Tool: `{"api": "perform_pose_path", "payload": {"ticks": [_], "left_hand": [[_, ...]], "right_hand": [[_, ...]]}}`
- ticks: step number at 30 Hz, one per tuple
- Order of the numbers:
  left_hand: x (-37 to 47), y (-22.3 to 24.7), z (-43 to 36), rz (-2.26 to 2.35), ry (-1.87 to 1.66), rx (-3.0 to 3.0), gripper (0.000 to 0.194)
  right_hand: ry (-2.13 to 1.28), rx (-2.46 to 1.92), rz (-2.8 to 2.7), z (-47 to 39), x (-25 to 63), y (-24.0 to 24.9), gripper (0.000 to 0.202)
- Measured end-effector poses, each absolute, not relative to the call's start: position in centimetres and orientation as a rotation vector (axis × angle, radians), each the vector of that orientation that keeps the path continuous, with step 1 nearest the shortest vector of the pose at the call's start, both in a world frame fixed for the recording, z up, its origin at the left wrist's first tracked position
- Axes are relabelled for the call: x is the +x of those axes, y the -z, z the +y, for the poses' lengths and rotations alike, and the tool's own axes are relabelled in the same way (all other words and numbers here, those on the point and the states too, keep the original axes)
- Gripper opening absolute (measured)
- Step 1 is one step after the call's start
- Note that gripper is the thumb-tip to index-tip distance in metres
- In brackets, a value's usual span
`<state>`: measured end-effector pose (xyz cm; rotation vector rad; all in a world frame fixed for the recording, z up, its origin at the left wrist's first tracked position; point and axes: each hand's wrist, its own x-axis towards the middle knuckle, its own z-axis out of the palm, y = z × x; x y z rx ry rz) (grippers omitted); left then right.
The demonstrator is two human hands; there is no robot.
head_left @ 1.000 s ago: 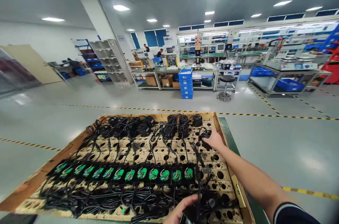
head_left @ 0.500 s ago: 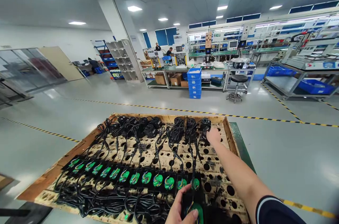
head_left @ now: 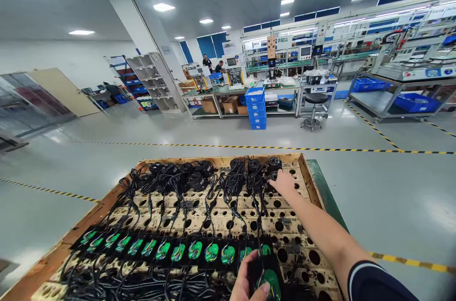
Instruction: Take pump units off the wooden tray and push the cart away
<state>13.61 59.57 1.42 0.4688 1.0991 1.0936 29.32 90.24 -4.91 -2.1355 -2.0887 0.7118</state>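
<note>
My left hand (head_left: 247, 282) is closed around a black housing (head_left: 261, 268) at the bottom of the view. A green circuit board (head_left: 271, 283) with thin coloured wires shows inside it, and my thumb lies against the board's edge. My right hand (head_left: 284, 183) reaches to the far right corner of the perforated board, closed on a round black cabled unit (head_left: 273, 176); some of its fingers are hidden. Just behind stands another round black unit (head_left: 274, 163). A row of black housings with green boards (head_left: 194, 249) runs leftward from my left hand.
The perforated board (head_left: 285, 225) has a raised wooden rim (head_left: 309, 182). More round black units (head_left: 197, 180) line its back, and bundled black cables (head_left: 142, 282) its front. Beyond the floor are stacked blue bins (head_left: 257, 108), a stool (head_left: 313, 101), workbenches and two people.
The view has shifted slightly. My right hand stays at the same round unit, its thumb now showing at the left. My left hand still holds the housing, which shows more of its board.
</note>
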Motion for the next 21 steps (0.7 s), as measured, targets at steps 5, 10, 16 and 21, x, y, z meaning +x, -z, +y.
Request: {"api": "perform_pose_path", "payload": {"ticks": [5, 10, 16, 21], "left_hand": [[15.7, -3.3, 60.1, 1.151, -1.089, 0.315, 0.078], [15.6, -5.4, 61.0, 1.270, -1.058, 0.148, 0.071], [16.8, -5.8, 63.8, 1.315, -1.103, 0.258, 0.066], [18.5, -5.4, 66.0, 1.304, -1.156, 0.334, 0.065]], "right_hand": [[-0.750, -2.128, -1.929, 88.3, 28.6, 3.7, 0.073], [-1.053, -1.984, -1.766, 78.3, 32.6, 3.2, 0.045], [-2.071, -1.126, -1.341, 59.2, 35.0, 2.1, 0.065], [-1.874, -1.219, -1.728, 55.9, 34.1, 0.7, 0.028]]}}
